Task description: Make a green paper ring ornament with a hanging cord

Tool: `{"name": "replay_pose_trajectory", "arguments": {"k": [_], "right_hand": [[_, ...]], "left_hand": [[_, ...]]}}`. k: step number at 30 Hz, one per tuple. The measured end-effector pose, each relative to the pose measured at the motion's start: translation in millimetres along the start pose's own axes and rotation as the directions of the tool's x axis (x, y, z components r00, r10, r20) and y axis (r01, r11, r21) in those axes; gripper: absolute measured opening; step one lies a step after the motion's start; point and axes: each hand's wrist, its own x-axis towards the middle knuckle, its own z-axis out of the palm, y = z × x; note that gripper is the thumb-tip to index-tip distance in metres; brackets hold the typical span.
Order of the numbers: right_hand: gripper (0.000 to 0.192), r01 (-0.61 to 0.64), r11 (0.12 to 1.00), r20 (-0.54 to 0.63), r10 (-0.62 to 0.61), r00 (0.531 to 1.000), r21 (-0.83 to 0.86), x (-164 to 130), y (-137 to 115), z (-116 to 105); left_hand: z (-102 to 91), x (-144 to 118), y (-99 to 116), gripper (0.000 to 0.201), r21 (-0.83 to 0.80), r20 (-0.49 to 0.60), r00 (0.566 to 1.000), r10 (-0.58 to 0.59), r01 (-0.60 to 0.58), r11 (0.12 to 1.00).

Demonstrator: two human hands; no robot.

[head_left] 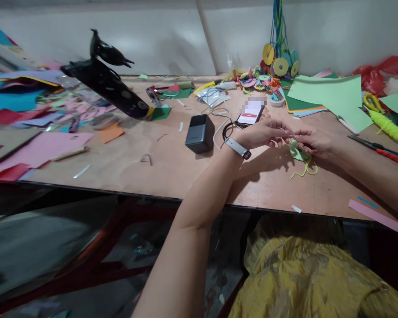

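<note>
Mid-job: left hand (263, 133) and right hand (313, 142) pinch a yellow-green cord (305, 169) at a small pale-green paper piece (297, 152); finished coloured paper discs (280, 66) hang far behind.

- A dark power bank (199, 132) sits mid-table (146, 176).
- A phone (251, 113) lies just behind it.
- Green paper sheets (331, 95) lie far right.
- Scissors (381, 150) rest near the right edge.
</note>
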Motion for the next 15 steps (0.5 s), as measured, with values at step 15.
{"name": "replay_pose_trajectory", "arguments": {"k": [15], "right_hand": [[0.007,-0.008,0.998,-0.041,0.01,0.999,0.065,-3,-1,6]], "left_hand": [[-18.1,21,-17,0.021,0.223,-0.257,0.965,0.058,0.001,0.975]]}}
